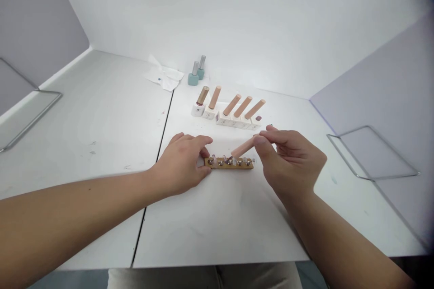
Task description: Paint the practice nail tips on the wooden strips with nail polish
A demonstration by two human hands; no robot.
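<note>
The left hand (181,162) grips a wooden strip (232,167) by one end; the right hand (293,160) pinches a peach brush cap (243,147) slanting toward it. Bottles (224,119) stand beyond both hands.

On the far side, left of centre, a loosely crumpled white tissue (169,82); bears a small blue spot. Just right of it, two teal bottles with silvery caps, upright: the nearer bottle (193,80) slightly left, the farther bottle (201,73) slightly right and partly hidden. At far left and far right, bent wire frames, left (34,121) and right (372,180). Behind, a white back wall (237,18), flanked by a grey left panel (40,22) and a pale lilac right panel (383,81). Across the white tabletop (217,221), a dark seam (165,123), running near to far; faint smudges on the left, a teal smudge (334,180) on the right.
</note>
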